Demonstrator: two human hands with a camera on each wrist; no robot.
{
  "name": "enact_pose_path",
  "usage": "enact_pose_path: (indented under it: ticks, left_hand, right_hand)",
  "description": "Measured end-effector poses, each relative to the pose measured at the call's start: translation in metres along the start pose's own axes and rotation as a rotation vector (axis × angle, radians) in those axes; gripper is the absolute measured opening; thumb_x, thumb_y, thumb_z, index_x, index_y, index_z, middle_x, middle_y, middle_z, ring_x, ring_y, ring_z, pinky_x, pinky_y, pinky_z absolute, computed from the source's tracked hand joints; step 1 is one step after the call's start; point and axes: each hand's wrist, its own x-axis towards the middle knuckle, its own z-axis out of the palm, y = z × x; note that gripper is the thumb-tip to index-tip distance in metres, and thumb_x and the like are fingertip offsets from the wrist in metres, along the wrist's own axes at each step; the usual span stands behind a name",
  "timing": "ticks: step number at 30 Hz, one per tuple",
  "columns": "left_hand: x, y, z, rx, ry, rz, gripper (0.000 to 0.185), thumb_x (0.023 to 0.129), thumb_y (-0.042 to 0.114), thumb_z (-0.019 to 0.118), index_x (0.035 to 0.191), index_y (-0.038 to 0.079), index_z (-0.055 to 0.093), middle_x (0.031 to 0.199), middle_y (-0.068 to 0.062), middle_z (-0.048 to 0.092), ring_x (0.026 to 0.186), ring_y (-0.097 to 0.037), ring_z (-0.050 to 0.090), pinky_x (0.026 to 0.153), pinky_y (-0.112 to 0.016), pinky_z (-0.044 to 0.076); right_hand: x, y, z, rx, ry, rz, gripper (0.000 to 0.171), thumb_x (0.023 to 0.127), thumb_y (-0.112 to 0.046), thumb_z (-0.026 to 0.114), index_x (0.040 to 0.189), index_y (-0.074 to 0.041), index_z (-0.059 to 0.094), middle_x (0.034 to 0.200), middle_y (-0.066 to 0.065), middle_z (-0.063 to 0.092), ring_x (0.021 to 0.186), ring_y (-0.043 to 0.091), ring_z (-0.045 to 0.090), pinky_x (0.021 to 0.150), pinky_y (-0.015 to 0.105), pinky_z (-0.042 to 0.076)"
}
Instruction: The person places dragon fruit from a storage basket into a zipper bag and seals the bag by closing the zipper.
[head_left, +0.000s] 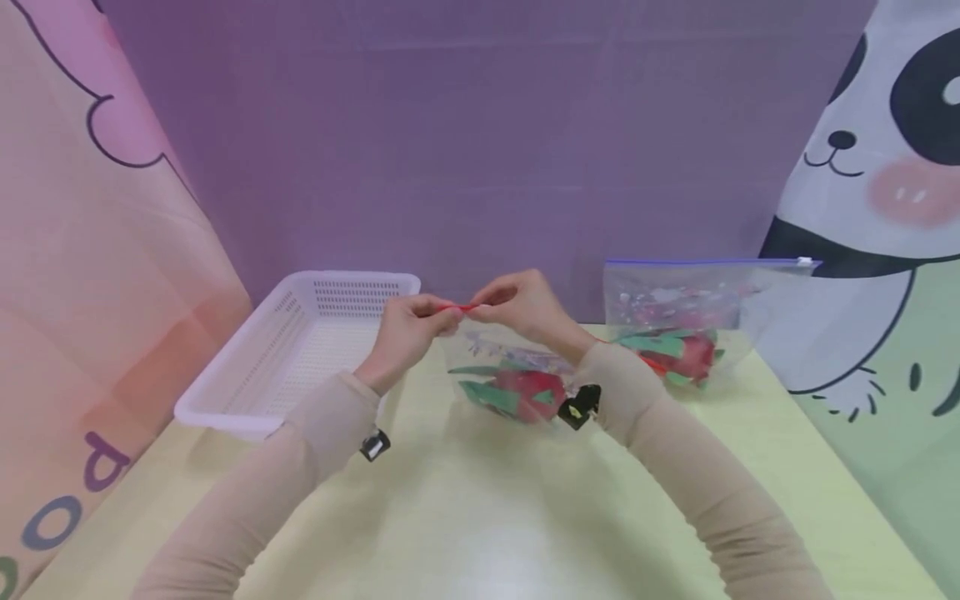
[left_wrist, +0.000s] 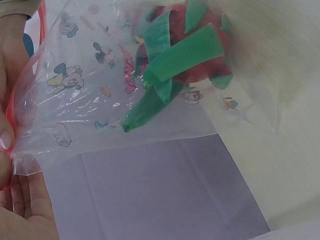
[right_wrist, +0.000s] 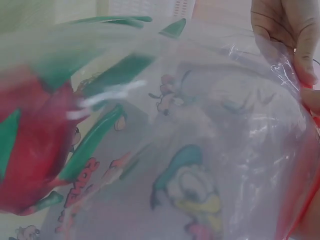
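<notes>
Both hands pinch the red zip strip (head_left: 467,307) of a clear plastic zip bag (left_wrist: 100,140) printed with cartoon figures. My left hand (head_left: 405,333) has the strip between thumb and fingertips. Close beside it, my right hand (head_left: 525,304) grips the same strip, and the two thumbs nearly meet. The bag hangs below the hands. Low inside it lies a dragon fruit (head_left: 532,395), red with long green scales. The right wrist view shows this dragon fruit (right_wrist: 45,150) blurred through the plastic, at the left.
A white perforated basket (head_left: 225,417) stands at the left of the pale table (head_left: 480,517). Back right, a second clear bag (head_left: 675,292) with a blue zip holds another dragon fruit (head_left: 693,354). A purple cloth (head_left: 480,150) hangs behind the table.
</notes>
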Motion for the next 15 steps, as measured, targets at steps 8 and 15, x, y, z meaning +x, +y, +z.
enact_pose_path:
  ticks: [8, 15]
  left_hand:
    - [0.0006, -0.0031, -0.0025, 0.014, 0.000, -0.016, 0.018, 0.083, 0.010, 0.067, 0.094, -0.004, 0.068, 0.075, -0.003, 0.068, 0.067, -0.007, 0.062, 0.072, -0.025, 0.055]
    - [0.0011, -0.0048, -0.0027, 0.002, 0.005, -0.031, 0.019, 0.082, 0.011, 0.068, 0.094, -0.004, 0.068, 0.071, 0.003, 0.066, 0.066, -0.007, 0.062, 0.070, -0.024, 0.055]
  right_hand:
    - [-0.0057, 0.0041, -0.0063, 0.027, 0.015, 0.053, 0.014, 0.076, -0.017, 0.075, 0.088, -0.009, 0.073, 0.084, 0.006, 0.070, 0.076, 0.016, 0.064, 0.066, 0.028, 0.054]
    - [-0.0083, 0.0051, -0.0070, 0.037, 0.028, 0.082, 0.015, 0.076, -0.017, 0.074, 0.089, -0.010, 0.073, 0.086, 0.006, 0.070, 0.077, 0.017, 0.064, 0.066, 0.027, 0.054]
